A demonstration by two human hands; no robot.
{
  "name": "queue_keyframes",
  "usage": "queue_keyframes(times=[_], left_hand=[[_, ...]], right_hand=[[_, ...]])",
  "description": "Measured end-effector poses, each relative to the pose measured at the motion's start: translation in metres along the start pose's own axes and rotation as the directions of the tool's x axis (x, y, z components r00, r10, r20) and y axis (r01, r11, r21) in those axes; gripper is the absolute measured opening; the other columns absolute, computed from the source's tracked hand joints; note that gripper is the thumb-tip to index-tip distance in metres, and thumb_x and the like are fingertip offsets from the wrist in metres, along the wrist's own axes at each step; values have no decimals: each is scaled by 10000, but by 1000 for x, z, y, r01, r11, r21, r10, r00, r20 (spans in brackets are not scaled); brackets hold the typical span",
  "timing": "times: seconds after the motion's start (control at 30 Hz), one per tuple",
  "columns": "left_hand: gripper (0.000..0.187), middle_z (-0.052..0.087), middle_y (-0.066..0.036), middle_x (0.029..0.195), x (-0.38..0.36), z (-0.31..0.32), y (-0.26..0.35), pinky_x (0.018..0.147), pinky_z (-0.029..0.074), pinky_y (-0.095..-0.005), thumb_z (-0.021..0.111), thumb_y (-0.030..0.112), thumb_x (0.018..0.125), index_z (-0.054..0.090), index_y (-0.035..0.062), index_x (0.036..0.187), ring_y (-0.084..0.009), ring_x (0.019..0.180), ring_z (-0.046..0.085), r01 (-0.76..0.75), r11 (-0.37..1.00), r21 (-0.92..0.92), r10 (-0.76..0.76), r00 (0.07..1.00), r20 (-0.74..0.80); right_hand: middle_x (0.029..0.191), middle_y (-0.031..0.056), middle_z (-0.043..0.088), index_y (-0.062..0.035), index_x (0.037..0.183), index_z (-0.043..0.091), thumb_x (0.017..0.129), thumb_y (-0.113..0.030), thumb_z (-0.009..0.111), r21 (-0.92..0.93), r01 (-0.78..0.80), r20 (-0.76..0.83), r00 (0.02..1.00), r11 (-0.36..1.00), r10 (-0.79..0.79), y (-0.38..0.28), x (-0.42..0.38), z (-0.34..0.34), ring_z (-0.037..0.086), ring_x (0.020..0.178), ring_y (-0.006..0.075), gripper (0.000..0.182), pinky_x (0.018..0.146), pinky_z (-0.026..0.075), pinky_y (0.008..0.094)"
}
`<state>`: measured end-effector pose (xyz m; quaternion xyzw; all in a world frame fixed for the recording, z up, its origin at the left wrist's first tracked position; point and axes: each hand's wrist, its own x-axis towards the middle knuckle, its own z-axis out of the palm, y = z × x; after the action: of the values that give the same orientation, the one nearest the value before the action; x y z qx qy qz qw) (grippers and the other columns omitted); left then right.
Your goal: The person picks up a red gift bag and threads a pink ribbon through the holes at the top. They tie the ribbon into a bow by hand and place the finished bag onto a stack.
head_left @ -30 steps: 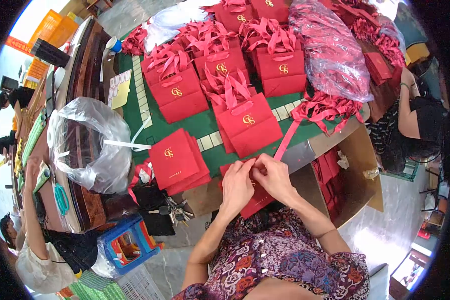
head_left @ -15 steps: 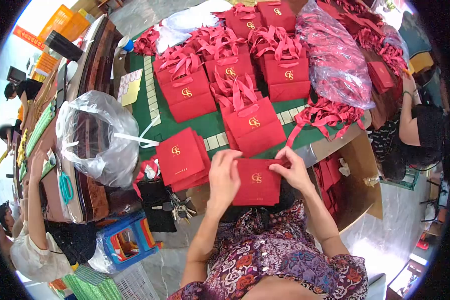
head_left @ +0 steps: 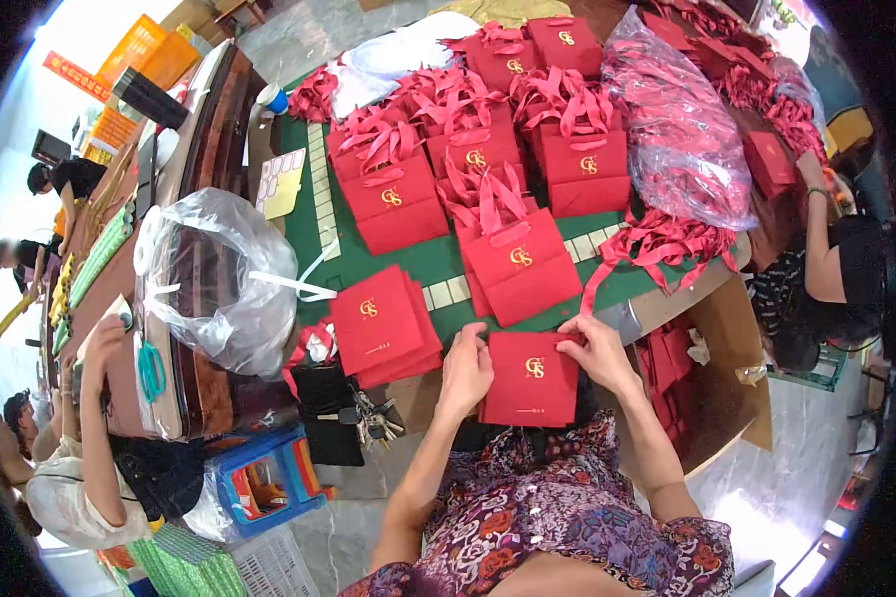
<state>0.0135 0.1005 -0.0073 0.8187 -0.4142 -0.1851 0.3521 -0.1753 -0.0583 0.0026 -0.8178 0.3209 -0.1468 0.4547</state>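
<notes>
A flat red paper bag [head_left: 531, 383] with a gold monogram lies over my lap at the table's near edge, with more of the same layered beneath it. My left hand [head_left: 466, 370] is closed along its left edge, thumb side near the top corner. At its upper right corner, my right hand [head_left: 601, 354] pinches the top edge between thumb and fingers. Left of my hands lies a stack of flat red bags [head_left: 383, 323]. Just ahead stands an opened red bag [head_left: 523, 264] with ribbon handles.
Rows of red gift bags [head_left: 398, 214] stand on the green mat [head_left: 368, 274]. A plastic-wrapped ribbon bundle [head_left: 672, 129] lies right, above a cardboard box [head_left: 737, 383]. A clear plastic bag [head_left: 219, 284] and teal scissors [head_left: 150, 372] lie left. Co-workers [head_left: 75, 507] sit at both sides.
The whole view has shifted slightly, so things appear further right and lower. My left hand's fingers have settled against the bag's left edge. A co-worker's arm on the left has moved.
</notes>
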Motion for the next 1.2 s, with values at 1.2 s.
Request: queue_keyframes(times=[1.2], left_hand=[[289,611,-46,940,13,-152,-113,762,462,-252,476,5,991,534,-36,1271,-108,835,563,78,951,-300,-188,914,-359]], right_hand=[[899,12,555,-31,1054,506,996,-70,577,438,-71,326,942,896,-84,3,4,-35,561,852,84,99,718,523,284]])
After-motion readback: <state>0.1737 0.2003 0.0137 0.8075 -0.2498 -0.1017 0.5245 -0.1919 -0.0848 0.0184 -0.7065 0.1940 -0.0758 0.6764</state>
